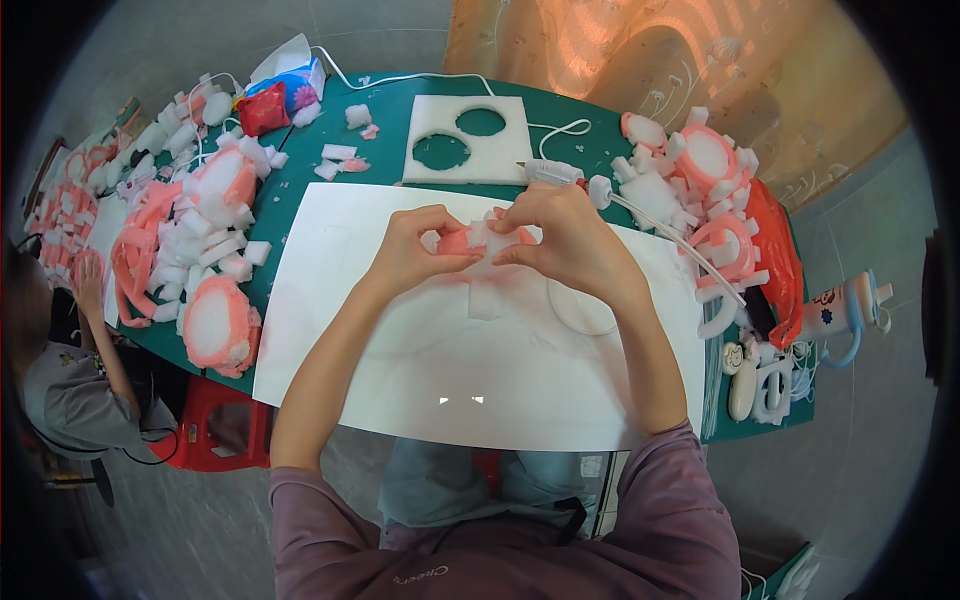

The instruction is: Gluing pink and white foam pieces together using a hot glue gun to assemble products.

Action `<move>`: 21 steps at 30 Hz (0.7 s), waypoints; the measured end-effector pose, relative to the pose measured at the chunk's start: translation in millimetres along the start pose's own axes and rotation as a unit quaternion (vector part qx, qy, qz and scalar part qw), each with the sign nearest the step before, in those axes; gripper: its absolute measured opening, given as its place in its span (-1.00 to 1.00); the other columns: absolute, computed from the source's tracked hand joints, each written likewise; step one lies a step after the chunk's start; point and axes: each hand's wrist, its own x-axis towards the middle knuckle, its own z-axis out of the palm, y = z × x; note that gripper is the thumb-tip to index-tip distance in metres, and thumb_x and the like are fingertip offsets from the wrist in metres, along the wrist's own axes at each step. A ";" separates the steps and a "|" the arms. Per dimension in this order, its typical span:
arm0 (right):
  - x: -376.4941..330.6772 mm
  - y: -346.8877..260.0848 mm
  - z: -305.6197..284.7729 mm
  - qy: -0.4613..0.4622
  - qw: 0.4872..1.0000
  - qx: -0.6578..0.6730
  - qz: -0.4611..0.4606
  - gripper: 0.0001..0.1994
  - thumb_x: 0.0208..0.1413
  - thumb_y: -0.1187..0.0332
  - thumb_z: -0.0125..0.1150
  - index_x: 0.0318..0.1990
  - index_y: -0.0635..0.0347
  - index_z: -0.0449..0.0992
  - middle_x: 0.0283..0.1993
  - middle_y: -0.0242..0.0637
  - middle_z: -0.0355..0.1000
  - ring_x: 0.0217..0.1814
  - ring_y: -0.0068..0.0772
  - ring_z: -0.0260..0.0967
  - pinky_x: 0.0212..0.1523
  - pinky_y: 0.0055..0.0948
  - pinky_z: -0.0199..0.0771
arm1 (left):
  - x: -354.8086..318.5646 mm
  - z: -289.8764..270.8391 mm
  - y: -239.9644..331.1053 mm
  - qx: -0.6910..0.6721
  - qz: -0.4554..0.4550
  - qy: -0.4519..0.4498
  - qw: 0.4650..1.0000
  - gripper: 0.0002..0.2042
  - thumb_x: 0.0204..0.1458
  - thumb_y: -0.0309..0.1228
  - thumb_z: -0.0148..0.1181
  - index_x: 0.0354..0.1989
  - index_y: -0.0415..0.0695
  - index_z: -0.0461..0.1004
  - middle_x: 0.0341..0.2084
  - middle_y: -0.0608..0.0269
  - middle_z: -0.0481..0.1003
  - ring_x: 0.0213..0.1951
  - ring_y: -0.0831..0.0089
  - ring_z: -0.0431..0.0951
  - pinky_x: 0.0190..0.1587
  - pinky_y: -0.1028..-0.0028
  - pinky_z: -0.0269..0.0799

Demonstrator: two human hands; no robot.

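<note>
Over a glossy white sheet, both hands pinch a small pink and white foam piece. My left hand has thumb and fingers closed on its pink left side. My right hand grips the opposite side, its fingertips partly covering the piece. Below the piece, a pale blocky shape shows on the sheet; I cannot tell whether it is foam or a reflection. Just beyond my right hand lies a white glue gun, its nozzle at the edge of a foam slab with two round holes.
Pink and white foam pieces are heaped on the green table, left and right. A white rod crosses the right side. A red bag lies by the right edge. At far left, another person's hand works near foam.
</note>
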 end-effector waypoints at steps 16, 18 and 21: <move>0.9 -0.3 3.3 -0.011 1.000 0.011 0.018 -0.73 -0.40 0.45 0.41 -0.43 0.30 0.54 -0.40 -0.18 0.48 -0.31 -0.25 0.41 -0.27 -0.43 0.35 | -1.3 -2.0 3.7 0.003 -0.005 -0.017 1.000 -0.75 -0.42 -0.40 0.41 -0.60 -0.23 0.45 -0.67 0.27 0.41 -0.57 0.51 0.38 -0.45 0.57 0.28; -0.7 -2.7 5.5 0.005 1.000 -0.011 0.011 -0.73 -0.39 0.48 0.39 -0.40 0.30 0.54 -0.40 -0.17 0.48 -0.32 -0.24 0.40 -0.27 -0.41 0.35 | -1.9 -2.2 8.6 -0.020 -0.046 -0.025 0.998 -0.81 -0.43 -0.52 0.34 -0.62 -0.19 0.41 -0.66 0.39 0.34 -0.49 0.62 0.29 -0.38 0.60 0.16; 0.2 -12.2 3.1 0.004 0.999 -0.030 0.021 -0.72 -0.39 0.51 0.38 -0.38 0.30 0.54 -0.41 -0.17 0.47 -0.33 -0.23 0.39 -0.28 -0.40 0.35 | -1.0 -3.1 5.0 -0.001 -0.008 -0.015 1.000 -0.76 -0.41 -0.41 0.41 -0.60 -0.23 0.46 -0.67 0.27 0.41 -0.57 0.51 0.38 -0.46 0.57 0.28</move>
